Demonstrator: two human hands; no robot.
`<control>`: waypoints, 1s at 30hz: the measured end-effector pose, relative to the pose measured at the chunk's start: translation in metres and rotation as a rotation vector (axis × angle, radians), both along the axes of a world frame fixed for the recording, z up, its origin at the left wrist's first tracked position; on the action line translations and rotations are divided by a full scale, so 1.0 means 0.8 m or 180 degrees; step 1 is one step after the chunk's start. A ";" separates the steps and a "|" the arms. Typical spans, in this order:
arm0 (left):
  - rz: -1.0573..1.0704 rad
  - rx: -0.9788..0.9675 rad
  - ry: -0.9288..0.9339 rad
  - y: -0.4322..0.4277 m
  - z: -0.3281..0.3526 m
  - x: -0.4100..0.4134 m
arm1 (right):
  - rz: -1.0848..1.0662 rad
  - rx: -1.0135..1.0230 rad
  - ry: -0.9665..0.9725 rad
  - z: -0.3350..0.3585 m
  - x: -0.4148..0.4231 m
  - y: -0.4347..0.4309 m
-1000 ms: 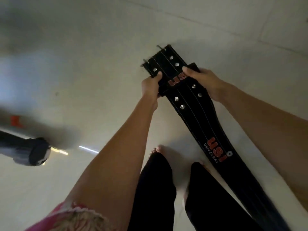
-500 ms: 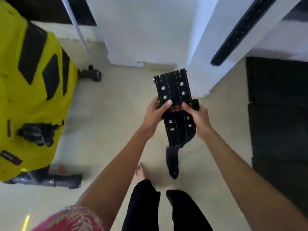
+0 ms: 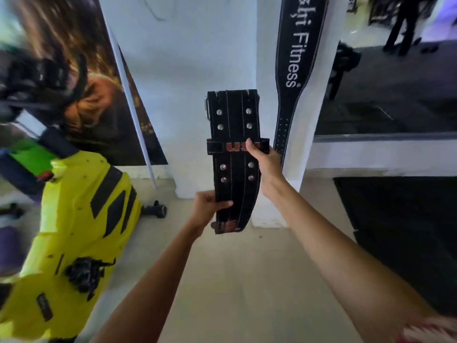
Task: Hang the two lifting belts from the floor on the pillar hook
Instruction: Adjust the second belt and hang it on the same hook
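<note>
A black studded lifting belt (image 3: 235,125) with red lettering is held upright in front of the white pillar (image 3: 215,45). My left hand (image 3: 206,209) grips its lower part. My right hand (image 3: 265,160) holds it at the loop with the red letters. The belt's buckle end points up. A second black belt (image 3: 298,53) with white "Fitness" lettering hangs down the pillar's right side; its top and any hook lie outside the frame.
A yellow exercise machine (image 3: 74,219) stands at the left on the beige floor (image 3: 235,280). A poster (image 3: 103,95) leans on the wall behind it. Black mats (image 3: 400,231) cover the floor at right, below a mirror (image 3: 395,82).
The view has swung up from the floor to the pillar. The belt has been raised higher and closer to the pillar, and my left hand has slid down to its lower part.
</note>
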State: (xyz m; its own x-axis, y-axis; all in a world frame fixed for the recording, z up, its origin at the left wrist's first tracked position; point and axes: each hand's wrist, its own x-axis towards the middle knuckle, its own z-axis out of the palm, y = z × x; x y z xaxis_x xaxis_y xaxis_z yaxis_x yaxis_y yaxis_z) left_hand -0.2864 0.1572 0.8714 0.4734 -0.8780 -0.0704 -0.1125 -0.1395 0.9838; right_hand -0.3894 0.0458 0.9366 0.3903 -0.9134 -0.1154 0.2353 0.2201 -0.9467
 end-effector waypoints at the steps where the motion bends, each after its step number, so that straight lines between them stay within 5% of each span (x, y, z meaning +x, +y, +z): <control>1: 0.0044 -0.0144 -0.0040 -0.009 0.025 0.004 | 0.0038 -0.0073 -0.0019 0.009 0.001 0.003; 5: 0.0325 -0.0863 0.0086 -0.026 0.104 0.007 | -0.0023 -0.0249 -0.0148 0.055 0.002 0.013; 10: -0.0169 0.0031 -0.0295 0.012 0.050 -0.002 | 0.0024 -0.0414 -0.0082 0.066 -0.001 0.010; 15: 0.0089 -0.1087 0.0137 -0.015 0.130 0.004 | 0.0167 -0.0620 -0.0011 0.068 -0.002 0.013; 23: 0.0496 -0.1859 0.0985 -0.030 0.206 -0.037 | 0.0296 -0.1517 0.0180 0.091 -0.057 0.020; 30: 0.0309 -0.2149 0.0902 -0.028 0.254 -0.052 | 0.0481 -0.1015 0.0434 0.018 -0.101 0.052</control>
State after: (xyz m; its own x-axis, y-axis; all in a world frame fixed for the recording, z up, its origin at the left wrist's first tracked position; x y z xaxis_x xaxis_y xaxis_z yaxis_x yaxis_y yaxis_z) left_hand -0.3281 0.1345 1.0747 0.5949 -0.7286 0.3395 0.1406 0.5102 0.8485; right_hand -0.4704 0.0876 0.9508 0.5241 -0.8452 0.1051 0.0897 -0.0679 -0.9936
